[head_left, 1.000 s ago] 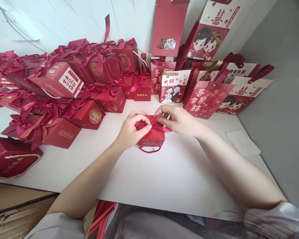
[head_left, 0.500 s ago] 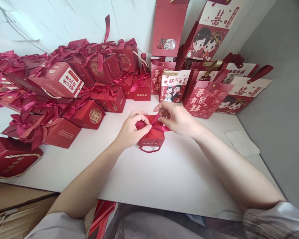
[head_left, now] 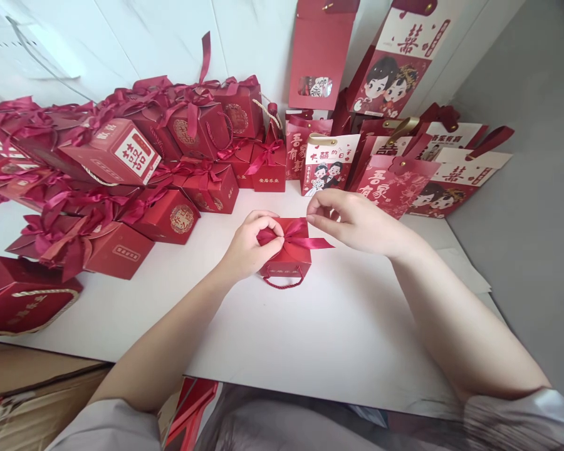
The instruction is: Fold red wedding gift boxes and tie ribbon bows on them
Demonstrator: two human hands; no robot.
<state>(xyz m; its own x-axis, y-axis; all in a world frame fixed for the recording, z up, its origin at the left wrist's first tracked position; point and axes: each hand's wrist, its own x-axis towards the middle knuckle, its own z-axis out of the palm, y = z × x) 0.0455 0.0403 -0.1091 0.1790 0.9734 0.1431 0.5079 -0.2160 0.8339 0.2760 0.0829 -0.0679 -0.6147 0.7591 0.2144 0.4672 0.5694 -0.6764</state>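
Observation:
A small red gift box point(head_left: 289, 263) stands on the table in front of me, a twisted red cord handle hanging at its near side. On its top lies a bow of dark red satin ribbon point(head_left: 305, 242), one tail stretching out to the right. My left hand point(head_left: 256, 244) pinches the bow at its left side beside the knot, thumb and forefinger together, covering the left loop in part. At the upper right loop, my right hand point(head_left: 345, 219) has thumb and forefinger closed at the loop's outer end; the other fingers are curled.
Many ribbon-tied red boxes point(head_left: 120, 250) are piled along the left and back. Printed red and white gift bags point(head_left: 331, 163) stand at the back right, near a grey wall point(head_left: 536, 188). White paper point(head_left: 460, 269) lies at the right edge. A cardboard box point(head_left: 42, 388) is below the table, left.
My right hand has moved a little right and away from the knot, uncovering the ribbon's right tail and the upper loop. My left hand keeps its hold.

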